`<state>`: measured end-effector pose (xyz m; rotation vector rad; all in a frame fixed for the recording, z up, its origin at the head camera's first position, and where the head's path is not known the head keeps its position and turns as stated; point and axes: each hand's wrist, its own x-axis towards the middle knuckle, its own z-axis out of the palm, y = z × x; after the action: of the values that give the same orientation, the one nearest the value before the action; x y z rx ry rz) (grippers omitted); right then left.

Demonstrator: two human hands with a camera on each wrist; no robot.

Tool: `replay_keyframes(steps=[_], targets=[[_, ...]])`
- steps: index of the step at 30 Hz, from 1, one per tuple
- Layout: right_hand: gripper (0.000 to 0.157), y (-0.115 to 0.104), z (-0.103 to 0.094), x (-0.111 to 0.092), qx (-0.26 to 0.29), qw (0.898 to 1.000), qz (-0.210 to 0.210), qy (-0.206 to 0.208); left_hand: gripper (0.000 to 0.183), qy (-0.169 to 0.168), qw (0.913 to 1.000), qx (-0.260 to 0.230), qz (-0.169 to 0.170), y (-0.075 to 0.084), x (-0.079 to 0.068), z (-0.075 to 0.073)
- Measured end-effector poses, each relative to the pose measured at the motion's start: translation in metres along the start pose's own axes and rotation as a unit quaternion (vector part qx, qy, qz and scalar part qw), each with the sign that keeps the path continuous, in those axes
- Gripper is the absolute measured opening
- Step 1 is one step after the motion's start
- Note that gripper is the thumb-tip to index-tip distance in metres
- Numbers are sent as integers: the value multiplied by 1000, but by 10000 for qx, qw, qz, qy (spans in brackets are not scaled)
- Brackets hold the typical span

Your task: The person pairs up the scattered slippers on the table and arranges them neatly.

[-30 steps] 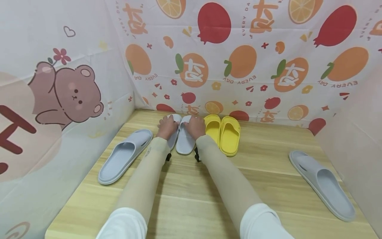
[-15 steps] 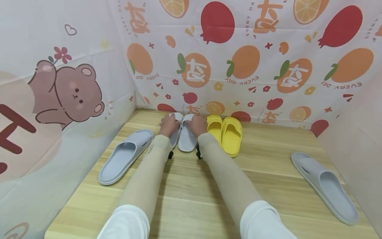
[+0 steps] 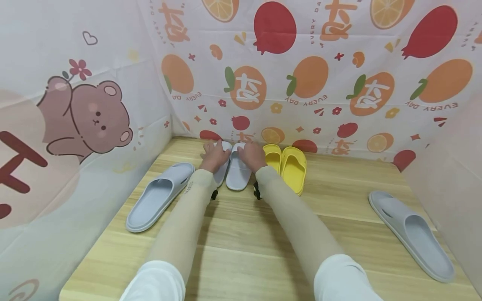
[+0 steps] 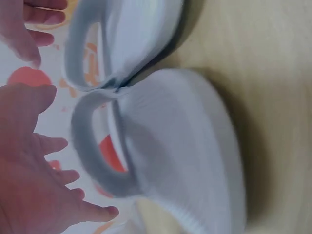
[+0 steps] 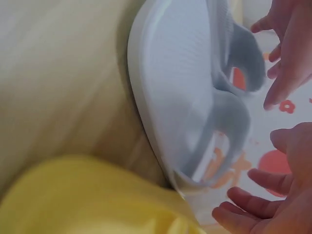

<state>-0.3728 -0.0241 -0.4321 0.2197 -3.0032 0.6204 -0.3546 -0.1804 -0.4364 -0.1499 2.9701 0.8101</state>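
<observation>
Pale gray slippers [image 3: 238,172] sit side by side on the wooden board [image 3: 241,238], just left of the yellow pair [image 3: 294,171]; we would do best to square their toes with light, even pressure. Our left hand [image 3: 216,158] and right hand [image 3: 253,156] are apart by the straps [image 4: 82,131], fingers loosely spread, gripping nothing; fingertip contact we cannot tell.
</observation>
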Motion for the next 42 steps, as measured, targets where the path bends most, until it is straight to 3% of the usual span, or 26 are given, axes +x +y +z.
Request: replay_keyframes(steps=[5,9,13,22,27,36,42], targets=[[50,11,-18,-11,-247,9993,-261,42,69,224,9988,291,311,2,-16,-10],[53,28,-29,-24,-639,9970,-439,-60,69,173,9954,808,479,2,-31,-12],[52,45,-36,-36,-827,9945,-642,61,70,183,9908,1241,511,0,-44,-14],[58,79,-47,-54,-1101,9911,-733,146,70,433,9807,1700,868,-7,-66,-17],[59,104,-64,-58,-949,9924,-750,221,72,452,9805,1709,856,-20,-78,-26],[59,171,-90,-65,-667,9946,-785,133,71,753,9774,1649,1090,-55,-83,-39],[54,207,-104,-73,-831,9910,-1046,92,75,938,9772,1595,1039,-80,-88,-42]])
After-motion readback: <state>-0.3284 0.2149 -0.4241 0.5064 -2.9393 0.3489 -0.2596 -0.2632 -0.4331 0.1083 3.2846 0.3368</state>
